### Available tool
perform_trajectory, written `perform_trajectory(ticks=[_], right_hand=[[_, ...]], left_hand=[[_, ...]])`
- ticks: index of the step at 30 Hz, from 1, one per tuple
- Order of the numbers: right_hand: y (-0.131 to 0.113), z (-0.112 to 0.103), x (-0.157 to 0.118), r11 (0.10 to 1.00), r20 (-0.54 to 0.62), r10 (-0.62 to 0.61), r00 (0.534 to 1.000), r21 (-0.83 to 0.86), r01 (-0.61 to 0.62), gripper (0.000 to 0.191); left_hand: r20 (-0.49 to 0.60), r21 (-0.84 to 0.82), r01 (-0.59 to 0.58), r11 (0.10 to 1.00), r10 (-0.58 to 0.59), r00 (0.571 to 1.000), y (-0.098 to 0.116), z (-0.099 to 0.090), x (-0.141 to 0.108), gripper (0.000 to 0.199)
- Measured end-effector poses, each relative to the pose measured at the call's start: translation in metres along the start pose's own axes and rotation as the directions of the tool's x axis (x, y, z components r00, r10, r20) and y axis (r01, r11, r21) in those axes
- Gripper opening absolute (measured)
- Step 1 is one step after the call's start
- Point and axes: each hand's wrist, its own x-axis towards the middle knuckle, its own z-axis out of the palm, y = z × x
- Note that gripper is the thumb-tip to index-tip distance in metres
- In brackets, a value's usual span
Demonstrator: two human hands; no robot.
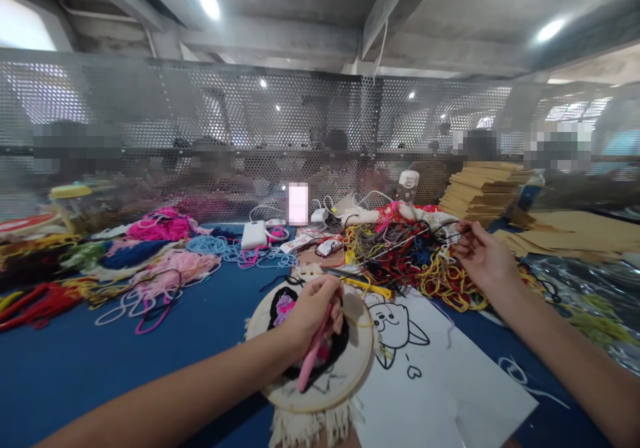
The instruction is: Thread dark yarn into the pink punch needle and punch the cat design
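My left hand (316,311) is closed round a pink punch needle (311,363), its tip hidden, over the embroidery hoop (367,361). Cream cloth with a fringed lower edge is stretched in the hoop. On the cloth is a black yarn shape with pink and purple loops (285,307), partly covered by my hand and wrist. Off to the right, my right hand (480,255) is raised at the yarn heap, fingertips pinched on a strand of black yarn (443,228). Beside the hoop lies a white sheet (450,395) with a cartoon animal drawn in black line.
Tangled multicoloured yarn (390,255) lies behind the sheet, and pink yarn (173,271) and red yarn (43,305) at left. A white charger box (254,235) and a lit phone (299,203) stand at the back. Brown envelopes (480,191) are stacked before a perforated metal screen (280,115).
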Motion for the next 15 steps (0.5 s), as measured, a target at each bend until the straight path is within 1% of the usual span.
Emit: perform_trajectory(ticks=[2, 6, 12, 15], right_hand=[[-0.0015, 0.0004, -0.0003, 0.999, -0.016, 0.026, 1.0, 0.026, -0.026, 0.022], [-0.0052, 0.0008, 0.0003, 0.998, -0.034, 0.03, 0.999, 0.054, -0.029, 0.024], [-0.0092, 0.0006, 0.0026, 0.997, -0.055, 0.01, 0.998, 0.073, -0.005, 0.025], [-0.009, 0.0001, 0.0038, 0.998, -0.063, 0.03, 0.998, 0.057, -0.026, 0.025]], left_hand=[[-0.009, 0.008, 0.007, 1.0, -0.007, 1.0, 0.0008, 0.0007, -0.0005, 0.022], [-0.012, 0.026, 0.018, 0.999, -0.018, 1.0, 0.0026, 0.0023, -0.0039, 0.02], [0.038, 0.037, -0.028, 0.999, 0.027, 0.999, 0.0016, 0.0026, -0.0065, 0.02], [0.045, 0.045, -0.055, 0.998, 0.053, 0.998, 0.0062, 0.0032, -0.008, 0.02]])
